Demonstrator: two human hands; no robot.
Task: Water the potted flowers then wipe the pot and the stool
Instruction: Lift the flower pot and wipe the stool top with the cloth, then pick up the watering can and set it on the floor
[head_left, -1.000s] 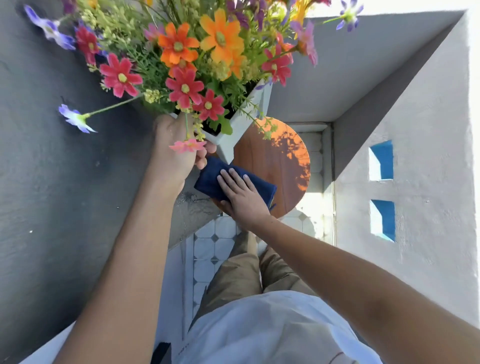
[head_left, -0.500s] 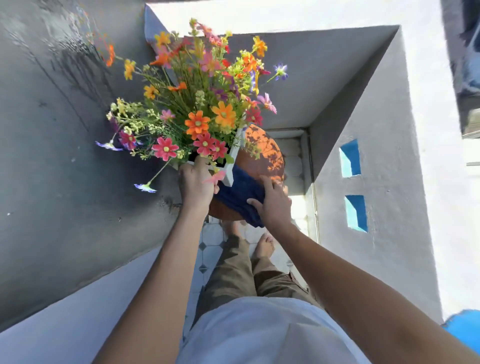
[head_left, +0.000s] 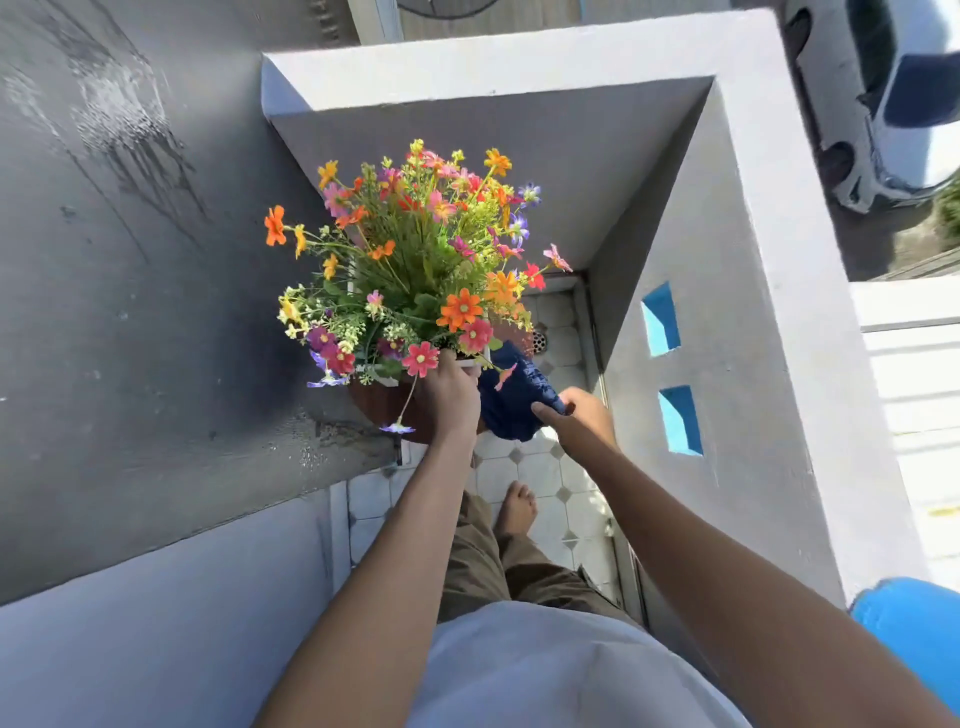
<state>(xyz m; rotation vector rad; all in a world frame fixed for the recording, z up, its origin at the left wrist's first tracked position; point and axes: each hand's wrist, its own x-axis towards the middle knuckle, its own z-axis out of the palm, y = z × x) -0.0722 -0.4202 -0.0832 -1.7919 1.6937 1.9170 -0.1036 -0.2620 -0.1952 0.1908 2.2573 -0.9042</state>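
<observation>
A bunch of orange, red, pink and purple flowers (head_left: 415, 260) fills a white pot (head_left: 470, 365), mostly hidden by the blooms. The pot sits over a round brown wooden stool (head_left: 382, 405) in a grey corner. My left hand (head_left: 451, 397) grips the pot's near rim. My right hand (head_left: 574, 421) pinches a crumpled dark blue cloth (head_left: 511, 400), held just right of the pot, over the stool's right edge. The stool top is largely covered by the pot, the flowers and the cloth.
A dark grey wall (head_left: 130, 312) runs along the left, with wet streaks. A pale parapet wall (head_left: 727, 338) with two blue openings closes the right. Below are white floor tiles (head_left: 540, 467), a floor drain (head_left: 540, 340) and my bare foot (head_left: 517, 506).
The view has pulled back and higher. The pot now stands over the stool, where before it was tipped aside. My right hand went from pressing the cloth flat on the stool to bunching it up.
</observation>
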